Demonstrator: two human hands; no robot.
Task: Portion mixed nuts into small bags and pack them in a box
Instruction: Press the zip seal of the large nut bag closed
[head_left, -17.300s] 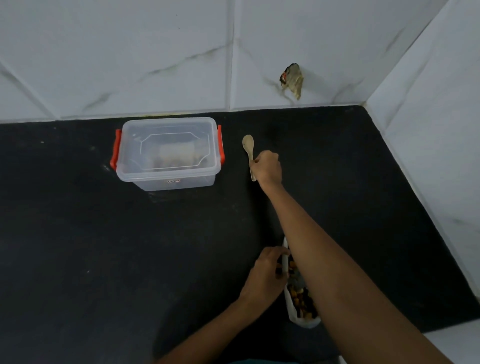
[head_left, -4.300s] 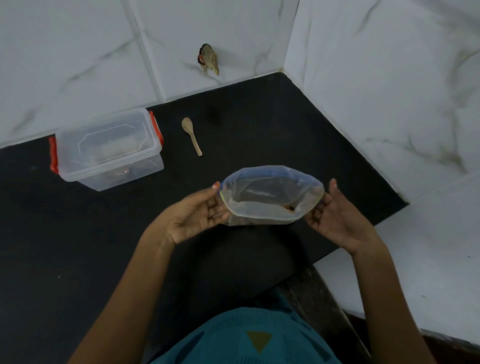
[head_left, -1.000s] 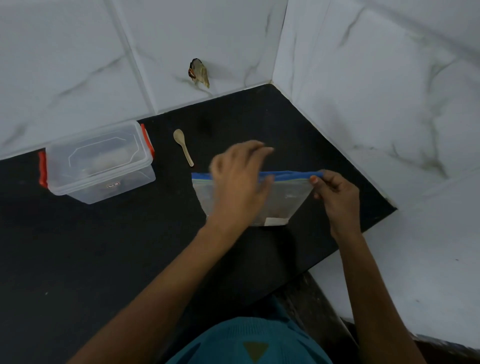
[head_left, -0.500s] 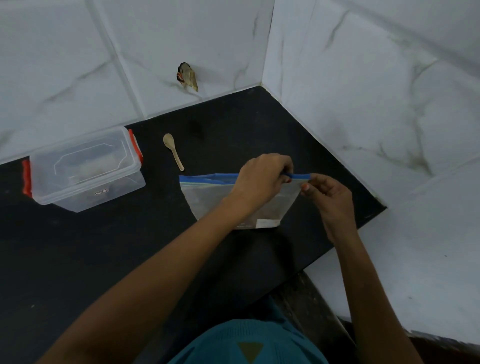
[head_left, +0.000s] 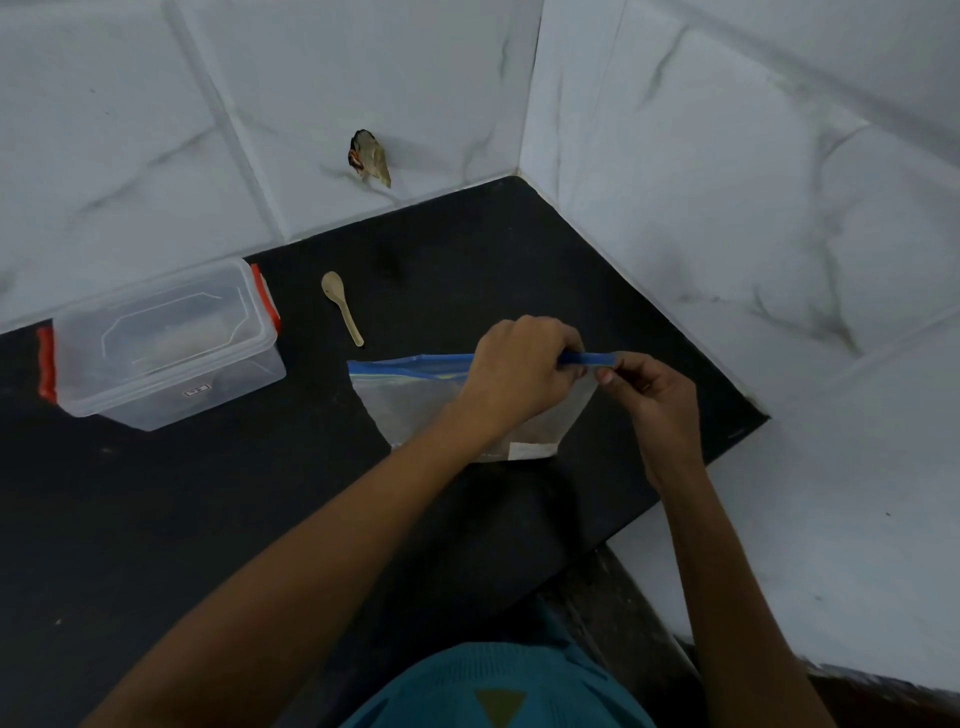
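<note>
- My left hand (head_left: 519, 369) reaches across in front of me, its fingers curled over the blue zip strip (head_left: 410, 364) of a clear plastic bag (head_left: 415, 410), near the strip's right end.
- My right hand (head_left: 654, 395) is just beside it. Its thumb and forefinger pinch the same strip at the bag's right corner, so my two hands almost meet.
- The bag is upright in front of me over the black surface (head_left: 208, 519). Its top edge is pulled level and its sides narrow toward the bottom. I cannot tell whether the bottom rests on the surface.
- A small white label (head_left: 532, 449) shows at the bag's lower right corner. What is inside the bag is too dim for me to make out.
- The box (head_left: 161, 364) is clear plastic and sits on the surface well to the left of the bag, close to the wall (head_left: 156, 130). Its lid (head_left: 156, 317) is on, with red latches (head_left: 267, 296) at both ends. Something pale shows through it, blurred.
- A small wooden spoon (head_left: 343, 306) lies flat on the surface between the box and the bag, touching neither. Its bowl points toward the wall.
- The wall is white veined tile and turns a corner on my right. A small brownish thing (head_left: 370, 158) sits on it above the spoon, and I cannot tell what it is.
- My teal top (head_left: 498, 691) shows at the bottom edge.
</note>
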